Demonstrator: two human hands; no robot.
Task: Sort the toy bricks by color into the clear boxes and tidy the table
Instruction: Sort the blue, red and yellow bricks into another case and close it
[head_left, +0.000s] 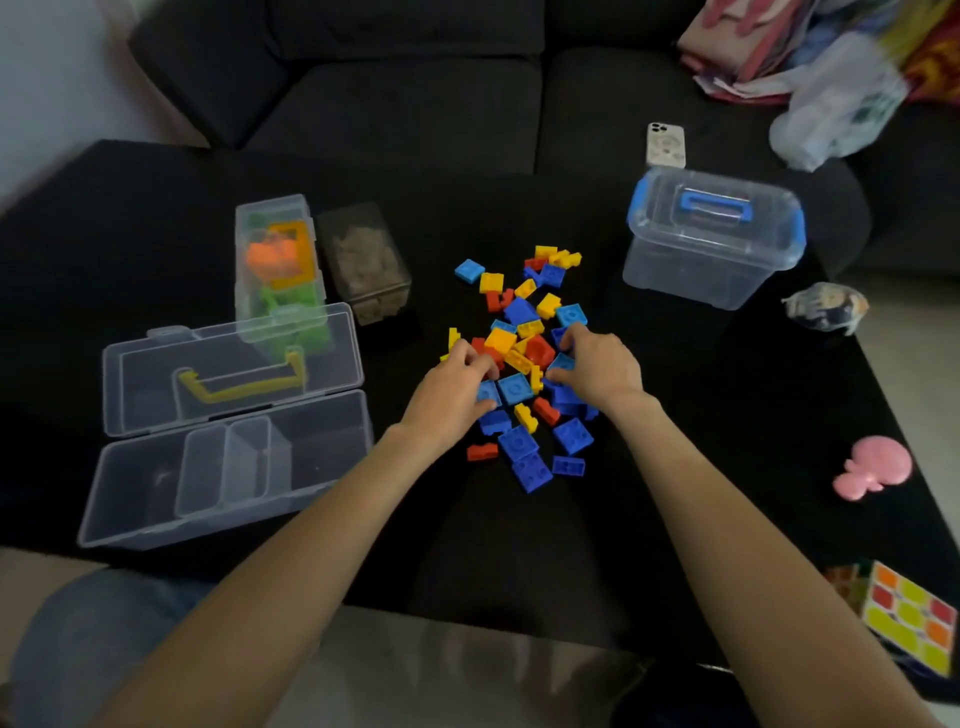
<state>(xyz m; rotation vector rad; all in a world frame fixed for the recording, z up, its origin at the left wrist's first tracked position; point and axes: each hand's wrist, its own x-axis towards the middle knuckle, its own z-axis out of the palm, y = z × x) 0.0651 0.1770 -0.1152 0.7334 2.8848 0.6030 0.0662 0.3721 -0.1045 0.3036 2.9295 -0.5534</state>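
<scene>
Fingers of the left hand (454, 384) curl down onto blue bricks at the near-left of the brick pile (524, 364); whether they pinch one I cannot tell. The right hand (597, 364) likewise has bent fingers among blue bricks, its hold hidden. The pile sits mid-desk (675, 493), between the open divided box (228, 457) and the lidded box (714, 239). Bricks look light, stiff, smooth: pinch opposite side walls.

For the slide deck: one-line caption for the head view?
Both hands dig into the pile of blue, yellow and red plastic toy bricks beside an open clear plastic divided box.
</scene>
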